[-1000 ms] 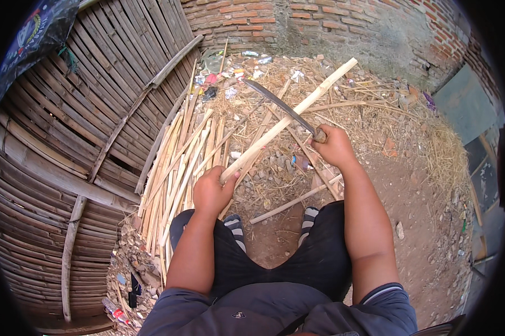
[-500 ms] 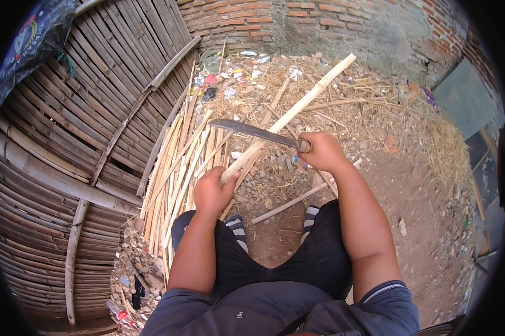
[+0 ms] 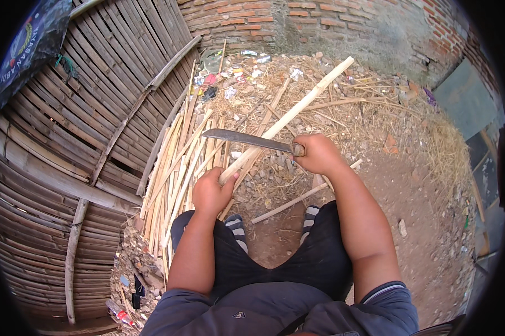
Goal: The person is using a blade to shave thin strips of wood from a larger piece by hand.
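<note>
My left hand [image 3: 210,191] is closed round the near end of a long pale bamboo strip [image 3: 304,103], which slants up and away to the right. In my right hand [image 3: 315,153] is the wooden handle of a machete [image 3: 249,140], its dark blade pointing left. The blade crosses the strip a short way beyond my left hand; whether its edge bites into the strip, I cannot tell. Beside my left hand lies a heap of split bamboo strips [image 3: 177,162], close to my left knee.
A slatted bamboo wall [image 3: 84,106] stands along the left, and a brick wall [image 3: 319,25] closes the back. Litter and dry straw [image 3: 375,120] cover the far ground. A thin stick [image 3: 289,205] lies between my feet. Grey panels [image 3: 466,99] lean at the right.
My right hand has shifted slightly left and nearer with the machete, so the blade crosses the strip a little closer to my left hand. The strip's far end has dipped slightly.
</note>
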`<state>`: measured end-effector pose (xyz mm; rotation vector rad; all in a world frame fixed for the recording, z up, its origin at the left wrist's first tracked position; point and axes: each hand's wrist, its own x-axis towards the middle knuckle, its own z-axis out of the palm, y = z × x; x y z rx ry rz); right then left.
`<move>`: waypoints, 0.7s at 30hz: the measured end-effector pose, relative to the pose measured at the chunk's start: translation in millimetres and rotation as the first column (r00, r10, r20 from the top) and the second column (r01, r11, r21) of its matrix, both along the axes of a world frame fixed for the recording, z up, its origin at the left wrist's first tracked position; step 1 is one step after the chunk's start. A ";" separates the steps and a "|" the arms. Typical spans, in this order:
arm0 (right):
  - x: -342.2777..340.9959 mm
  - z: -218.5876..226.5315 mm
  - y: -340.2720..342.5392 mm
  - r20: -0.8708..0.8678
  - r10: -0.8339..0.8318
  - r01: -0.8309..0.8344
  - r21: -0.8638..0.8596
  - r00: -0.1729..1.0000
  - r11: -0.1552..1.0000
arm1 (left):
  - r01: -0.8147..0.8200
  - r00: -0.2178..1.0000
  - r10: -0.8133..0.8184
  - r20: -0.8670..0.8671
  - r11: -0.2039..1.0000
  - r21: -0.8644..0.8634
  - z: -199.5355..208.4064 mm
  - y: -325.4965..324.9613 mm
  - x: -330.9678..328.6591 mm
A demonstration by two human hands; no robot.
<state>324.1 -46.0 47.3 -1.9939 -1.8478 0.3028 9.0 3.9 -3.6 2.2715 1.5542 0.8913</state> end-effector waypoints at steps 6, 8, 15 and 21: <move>9.1 -5.6 0.7 -0.095 -0.041 0.045 0.042 0.995 0.998 | 0.003 1.000 -0.004 -0.004 1.000 -0.002 1.8 -1.0 -0.1; 17.4 -0.3 0.5 -0.149 -0.111 0.112 -0.005 0.983 0.994 | 0.006 1.000 -0.006 0.007 1.000 0.000 2.3 -1.5 1.0; 25.8 -2.1 1.2 -0.130 -0.132 0.128 -0.039 0.983 0.991 | 0.015 0.999 -0.017 -0.031 0.999 -0.050 5.0 -1.2 0.2; 9.4 0.2 0.5 -0.060 -0.079 0.077 -0.033 0.995 0.996 | 0.013 0.999 -0.014 -0.035 0.999 -0.037 2.5 -1.0 -1.1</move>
